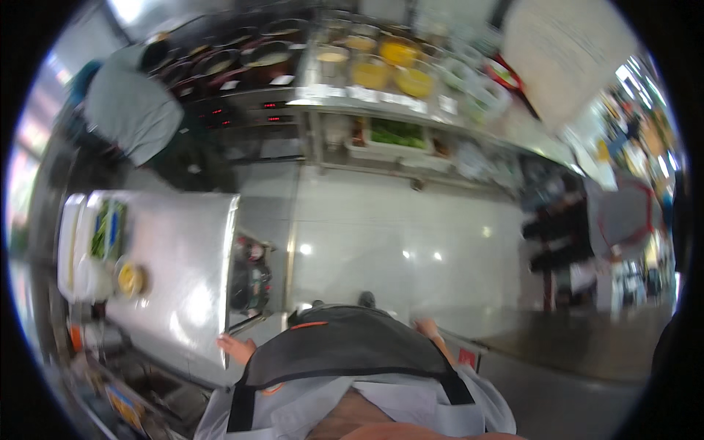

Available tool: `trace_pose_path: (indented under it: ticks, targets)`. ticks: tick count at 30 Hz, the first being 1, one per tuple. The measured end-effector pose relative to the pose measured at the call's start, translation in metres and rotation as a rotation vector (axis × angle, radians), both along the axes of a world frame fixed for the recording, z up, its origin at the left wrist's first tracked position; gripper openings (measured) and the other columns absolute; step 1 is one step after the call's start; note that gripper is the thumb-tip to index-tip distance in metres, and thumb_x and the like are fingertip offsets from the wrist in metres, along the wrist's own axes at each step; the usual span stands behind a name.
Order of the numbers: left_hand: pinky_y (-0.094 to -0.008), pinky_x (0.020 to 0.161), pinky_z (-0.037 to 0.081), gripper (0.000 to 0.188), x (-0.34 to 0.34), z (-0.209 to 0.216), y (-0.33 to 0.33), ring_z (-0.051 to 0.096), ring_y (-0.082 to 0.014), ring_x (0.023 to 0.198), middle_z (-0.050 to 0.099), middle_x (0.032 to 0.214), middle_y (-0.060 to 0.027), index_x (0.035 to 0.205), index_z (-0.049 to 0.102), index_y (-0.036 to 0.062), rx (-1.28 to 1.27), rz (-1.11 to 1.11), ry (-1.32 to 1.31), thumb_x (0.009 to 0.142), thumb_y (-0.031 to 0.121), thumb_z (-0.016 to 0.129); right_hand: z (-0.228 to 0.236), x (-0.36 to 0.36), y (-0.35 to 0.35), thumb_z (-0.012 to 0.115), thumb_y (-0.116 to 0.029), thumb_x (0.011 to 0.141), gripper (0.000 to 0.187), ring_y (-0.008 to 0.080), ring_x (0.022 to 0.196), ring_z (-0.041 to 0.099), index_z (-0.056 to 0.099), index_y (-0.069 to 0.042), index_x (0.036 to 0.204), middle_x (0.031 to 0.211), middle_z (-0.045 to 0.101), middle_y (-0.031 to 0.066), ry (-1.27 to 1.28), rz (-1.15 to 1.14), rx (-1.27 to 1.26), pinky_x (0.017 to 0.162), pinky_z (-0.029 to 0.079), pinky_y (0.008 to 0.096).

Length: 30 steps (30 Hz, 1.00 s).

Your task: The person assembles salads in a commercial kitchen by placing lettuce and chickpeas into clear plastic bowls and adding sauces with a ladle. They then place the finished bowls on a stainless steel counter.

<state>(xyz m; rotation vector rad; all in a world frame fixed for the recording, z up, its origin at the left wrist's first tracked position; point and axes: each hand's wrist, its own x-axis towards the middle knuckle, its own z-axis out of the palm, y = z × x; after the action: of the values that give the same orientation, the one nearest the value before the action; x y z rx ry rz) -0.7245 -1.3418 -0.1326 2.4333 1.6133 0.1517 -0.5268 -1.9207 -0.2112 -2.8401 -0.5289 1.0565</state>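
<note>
My left hand (237, 349) is low at my left side, by the near corner of a steel worktable (180, 249). Its fingers stretch out toward the table edge with nothing in them; whether they touch the metal I cannot tell. My right hand (425, 328) hangs at my right side, away from any counter. It is small and smeared, so its fingers are unclear, and no held thing shows. Between the hands, a dark apron (352, 345) covers my front.
White tubs (75, 249), greens (108, 229) and a yellow-filled bowl (130, 279) stand on the worktable. Ahead, a steel counter (359, 103) bears containers of yellow liquid (400, 51). Pots (268, 55) sit far left. One person (136, 103) bends there; another (620, 220) stands right. Pale floor (396, 227) lies between.
</note>
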Motion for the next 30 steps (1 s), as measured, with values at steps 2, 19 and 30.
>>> trace_pose_path:
  ticks: [2,19,30]
  targets:
    - [-0.0461,0.115,0.013,0.09,0.004,0.016,-0.005,0.009,-0.0459,0.138,0.015,0.146,-0.0337,0.141,0.018,-0.0091,-0.054,-0.014,0.092,0.066,0.009,0.064,-0.018,-0.01,-0.011,0.057,-0.024,0.08,0.016,0.0259,0.07,0.065,0.066,-0.012,0.084,0.071,0.066,0.0074,-0.048,-0.026,0.031,0.061,0.05,0.0418]
    - [-0.0449,0.111,0.023,0.086,0.007,0.036,-0.01,0.014,-0.0455,0.136,0.02,0.143,-0.0308,0.138,0.025,-0.0076,0.045,0.003,-0.012,0.065,0.01,0.068,-0.079,-0.002,-0.026,0.059,-0.021,0.077,0.015,0.034,0.087,0.064,0.064,-0.009,0.084,0.091,0.066,0.0144,-0.045,0.072,0.081,0.076,0.05,0.0428]
    - [-0.0445,0.098,0.038,0.057,-0.033,0.068,0.072,0.044,-0.0376,0.117,0.044,0.13,-0.0222,0.125,0.044,-0.0016,0.101,-0.179,-0.086,0.076,0.017,0.065,-0.049,-0.026,0.003,0.06,-0.02,0.075,0.012,0.0272,0.074,0.066,0.065,-0.01,0.078,0.077,0.068,0.0073,-0.093,0.115,0.136,0.061,0.05,0.0396]
